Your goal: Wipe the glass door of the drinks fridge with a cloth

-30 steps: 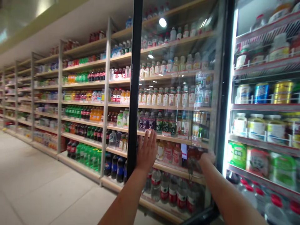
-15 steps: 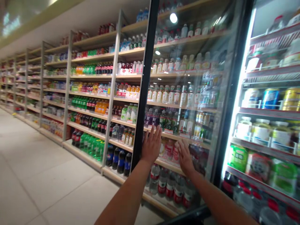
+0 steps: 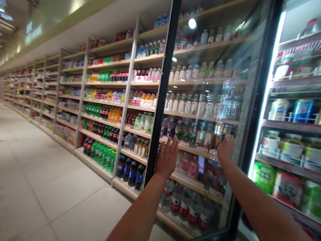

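Note:
My left hand [image 3: 166, 157] lies flat against the glass door [image 3: 220, 43], fingers stretched out, close to the door's black left frame. My right hand [image 3: 226, 148] is up at the right part of the same door, near its glass. Its fingers look bent but are blurred and partly hidden, so I cannot make out whether it holds anything. The door stands swung out from the lit drinks cooler [image 3: 301, 124]. Shelved bottles show through the pane, among them large clear bottles with red labels [image 3: 184, 206] at the bottom.
Wooden shelves [image 3: 101, 122] of bottled drinks run along the wall to the far left. Dark bottles with blue labels [image 3: 130, 173] stand low beside the door. Pale floor tiles [image 3: 65, 187] stretch along the left. Cans [image 3: 303, 110] and jars fill the cooler's racks.
My right hand has moved right and up along the door, and its fingers look more bent. My left hand stays by the left frame. The view has shifted a little left.

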Action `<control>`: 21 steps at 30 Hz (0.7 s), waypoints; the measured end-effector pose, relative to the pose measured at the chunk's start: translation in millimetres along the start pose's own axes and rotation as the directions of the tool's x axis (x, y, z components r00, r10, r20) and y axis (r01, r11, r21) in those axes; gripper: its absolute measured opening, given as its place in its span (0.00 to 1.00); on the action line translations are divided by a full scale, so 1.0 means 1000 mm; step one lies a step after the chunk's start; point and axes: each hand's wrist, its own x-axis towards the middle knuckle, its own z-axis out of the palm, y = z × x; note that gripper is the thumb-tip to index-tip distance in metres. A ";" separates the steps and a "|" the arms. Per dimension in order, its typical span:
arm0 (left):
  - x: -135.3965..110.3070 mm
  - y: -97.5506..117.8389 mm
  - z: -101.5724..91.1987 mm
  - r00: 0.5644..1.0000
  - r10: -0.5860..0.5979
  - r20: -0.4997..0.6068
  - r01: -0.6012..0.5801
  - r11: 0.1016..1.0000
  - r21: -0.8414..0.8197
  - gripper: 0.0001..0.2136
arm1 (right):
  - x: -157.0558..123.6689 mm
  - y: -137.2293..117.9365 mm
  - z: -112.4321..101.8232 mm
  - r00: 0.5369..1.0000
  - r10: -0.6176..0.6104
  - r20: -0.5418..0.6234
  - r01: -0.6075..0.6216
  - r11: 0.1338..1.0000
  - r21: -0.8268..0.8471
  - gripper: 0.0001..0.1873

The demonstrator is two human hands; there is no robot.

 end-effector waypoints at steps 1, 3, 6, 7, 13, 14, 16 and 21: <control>0.000 0.000 0.000 1.000 -0.005 0.007 0.005 1.000 -0.004 0.29 | -0.002 -0.012 0.006 1.000 0.007 -0.012 -0.007 1.000 0.004 0.33; 0.000 0.000 0.000 1.000 -0.012 0.020 0.012 1.000 -0.015 0.29 | -0.025 -0.036 0.015 0.998 -0.058 0.032 0.057 0.998 0.030 0.32; 0.001 0.000 0.001 1.000 -0.009 0.015 0.009 1.000 -0.021 0.28 | -0.095 -0.058 0.015 0.910 -0.348 0.226 0.323 0.936 0.141 0.30; 0.001 0.000 0.001 1.000 -0.008 0.014 0.008 1.000 -0.021 0.28 | -0.123 -0.058 0.011 0.843 -0.454 0.287 0.418 0.890 0.181 0.30; 0.000 0.000 0.002 1.000 -0.009 0.010 0.009 1.000 -0.007 0.28 | -0.212 0.005 -0.023 0.509 -0.682 0.525 0.677 0.694 0.244 0.35; 0.000 0.000 0.002 1.000 -0.006 0.005 0.006 1.000 -0.004 0.28 | -0.205 0.016 -0.027 0.551 -0.661 0.510 0.664 0.717 0.212 0.35; -0.001 -0.001 0.003 1.000 -0.004 -0.001 0.004 1.000 -0.004 0.28 | -0.174 0.029 -0.029 0.675 -0.586 0.447 0.594 0.792 0.141 0.35; -0.001 -0.001 0.004 1.000 -0.013 0.008 0.013 1.000 -0.027 0.29 | -0.051 0.009 -0.014 0.983 -0.135 0.126 0.137 0.990 -0.010 0.31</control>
